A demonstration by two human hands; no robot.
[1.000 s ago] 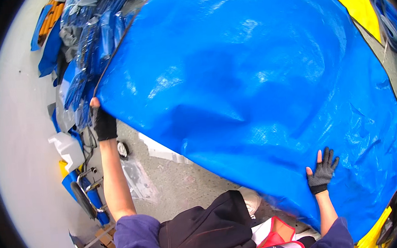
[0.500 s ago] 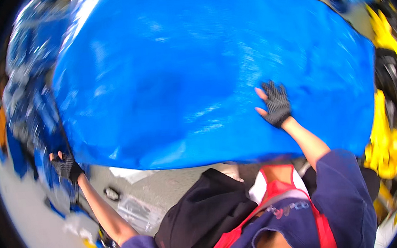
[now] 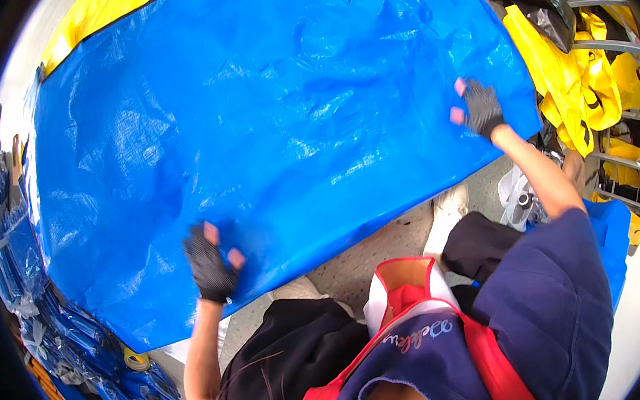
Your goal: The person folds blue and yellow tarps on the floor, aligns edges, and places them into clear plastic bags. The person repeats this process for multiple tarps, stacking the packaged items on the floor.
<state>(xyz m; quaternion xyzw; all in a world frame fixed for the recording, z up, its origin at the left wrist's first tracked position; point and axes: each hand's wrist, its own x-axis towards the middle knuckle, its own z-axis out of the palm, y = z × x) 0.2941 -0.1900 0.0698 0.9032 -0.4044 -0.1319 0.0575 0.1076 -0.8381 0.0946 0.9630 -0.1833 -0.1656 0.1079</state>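
Note:
A large, glossy blue plastic sheet [image 3: 277, 128] lies spread out in front of me, creased in places. On its near left part rests my left hand [image 3: 212, 265], in a dark glove that leaves some fingertips bare, with thumb and fingers apart. My right hand [image 3: 483, 108], gloved the same way, lies flat on the sheet close to its right edge, fingers spread. Neither hand holds anything. Whatever the sheet lies on is hidden beneath it.
At the left stand stacks of blue items in clear plastic wrap [image 3: 68, 340], with a tape roll [image 3: 135, 360] beside them. Yellow bags [image 3: 559, 83] and black plastic [image 3: 534, 3] hang by a metal rack [image 3: 616, 45] at the right. Grey floor [image 3: 370, 260] shows below.
My left hand has come from the wrapped stacks at the left onto the sheet. My right hand is still on the sheet, now nearer its right edge. The view has turned.

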